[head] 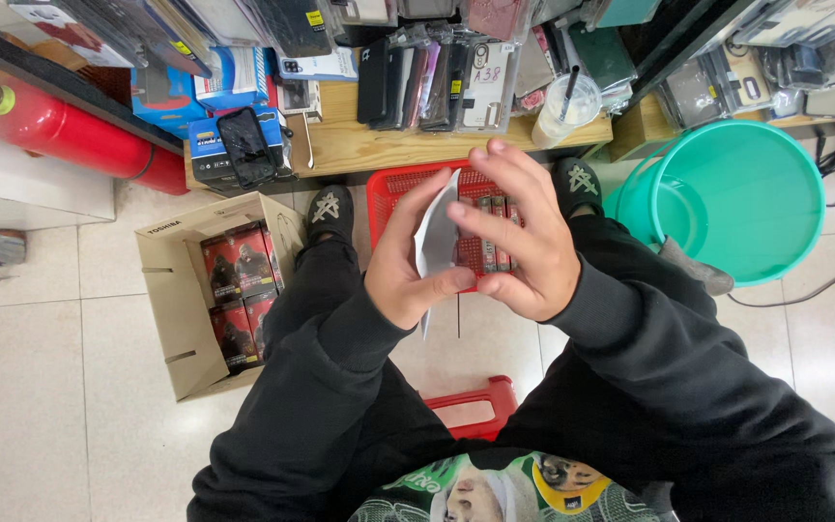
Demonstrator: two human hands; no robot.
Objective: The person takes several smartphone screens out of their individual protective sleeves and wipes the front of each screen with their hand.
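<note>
both hands (475, 246) grip white packet (434, 232) (thin) — above red basket (393, 193)

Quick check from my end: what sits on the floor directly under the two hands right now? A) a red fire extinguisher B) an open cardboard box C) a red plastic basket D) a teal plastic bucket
C: the red plastic basket lies between the shoes, right behind the left hand and right hand, which hold a flat white packet between them.
</note>
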